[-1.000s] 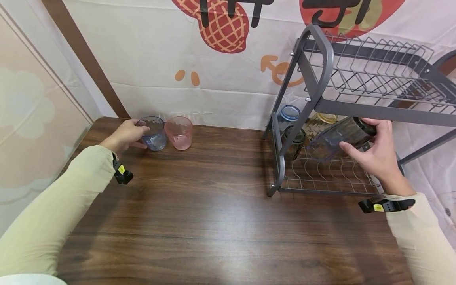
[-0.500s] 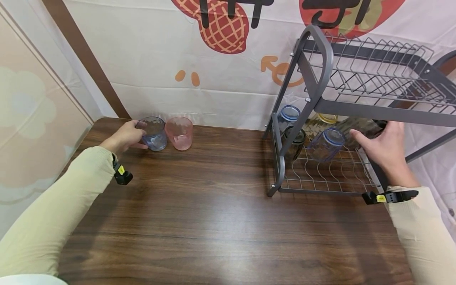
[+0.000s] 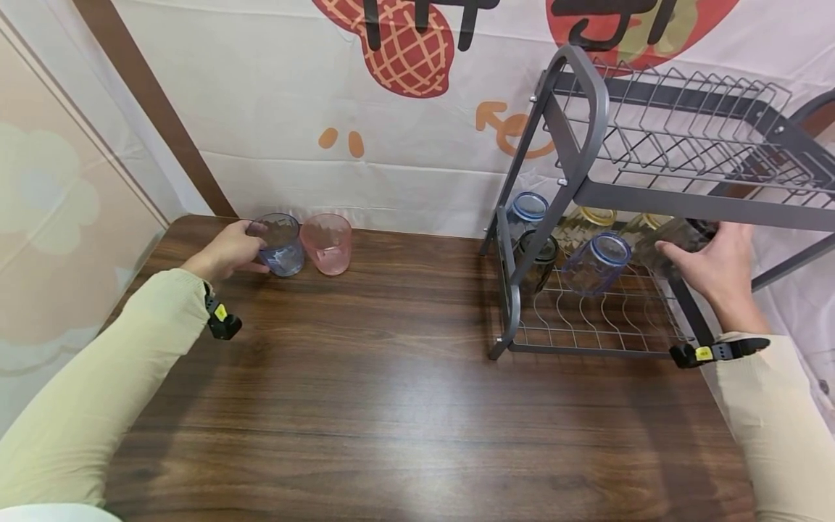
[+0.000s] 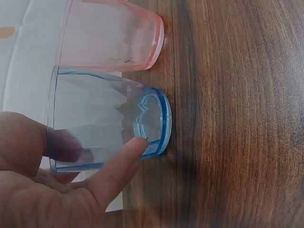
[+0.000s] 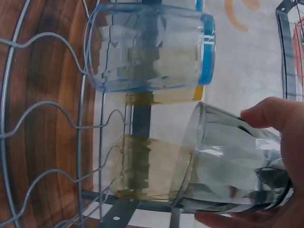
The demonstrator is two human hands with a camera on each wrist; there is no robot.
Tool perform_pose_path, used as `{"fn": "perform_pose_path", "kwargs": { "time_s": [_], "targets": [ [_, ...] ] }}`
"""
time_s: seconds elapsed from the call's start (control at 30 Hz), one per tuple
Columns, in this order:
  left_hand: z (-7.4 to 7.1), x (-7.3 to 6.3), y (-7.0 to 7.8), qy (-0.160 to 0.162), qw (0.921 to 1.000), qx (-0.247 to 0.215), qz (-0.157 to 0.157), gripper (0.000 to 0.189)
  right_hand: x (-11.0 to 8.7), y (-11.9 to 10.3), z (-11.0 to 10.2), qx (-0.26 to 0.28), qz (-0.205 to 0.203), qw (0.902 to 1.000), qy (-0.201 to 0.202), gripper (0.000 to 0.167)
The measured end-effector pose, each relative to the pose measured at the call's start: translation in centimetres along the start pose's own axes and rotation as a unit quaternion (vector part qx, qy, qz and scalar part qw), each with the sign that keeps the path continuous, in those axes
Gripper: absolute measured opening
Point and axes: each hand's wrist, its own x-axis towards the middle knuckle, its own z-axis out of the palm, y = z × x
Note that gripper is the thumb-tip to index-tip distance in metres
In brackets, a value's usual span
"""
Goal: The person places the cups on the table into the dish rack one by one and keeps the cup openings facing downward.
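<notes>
At the table's far left, my left hand (image 3: 225, 252) holds a clear blue cup (image 3: 282, 250) by its side. The cup stands upright; in the left wrist view one fingertip lies near its base (image 4: 154, 123). Touching or nearly touching it is an upright pink cup (image 3: 328, 246). On the right, my right hand (image 3: 720, 268) grips a smoky grey cup (image 5: 232, 161) around its base, mouth down and tilted, inside the lower tier of a grey rack (image 3: 678, 199). In the right wrist view its rim overlaps a yellowish cup (image 5: 133, 166) behind; whether they touch I cannot tell.
Upside down on the lower tier are a blue cup (image 3: 593, 272), a dark cup (image 3: 538, 264), another blue cup (image 3: 524, 217) and yellow cups (image 3: 583, 230). The upper wire tier (image 3: 698, 138) overhangs them. A printed cloth (image 3: 404, 196) hangs behind the wooden table (image 3: 391, 348).
My right hand has moved rightward with the grey cup, from behind the front blue cup to the rack's right side. A second yellow cup now shows behind it. The left hand stays on its cup.
</notes>
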Motion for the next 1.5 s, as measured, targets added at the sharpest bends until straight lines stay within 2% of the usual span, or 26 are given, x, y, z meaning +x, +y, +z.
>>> {"fn": "perform_pose_path", "kwargs": {
  "time_s": [0.13,0.57,0.87,1.5],
  "targets": [
    [0.1,0.0,0.1,0.000,1.0000,-0.001,0.002,0.058,0.1,0.8,0.4,-0.018,0.012,0.9994,-0.025,0.069],
    [0.0,0.1,-0.1,0.000,1.0000,0.006,-0.004,0.058,0.1,1.7,1.6,-0.041,0.015,0.9902,-0.132,0.085],
    [0.0,0.2,-0.2,0.007,1.0000,0.007,-0.001,0.058,0.4,2.1,2.2,-0.067,0.024,0.9814,-0.178,0.097],
    [0.1,0.0,0.0,0.009,0.9998,0.017,-0.006,0.057,0.2,2.7,2.4,-0.087,0.049,0.9786,-0.180,0.098]
  ]
}}
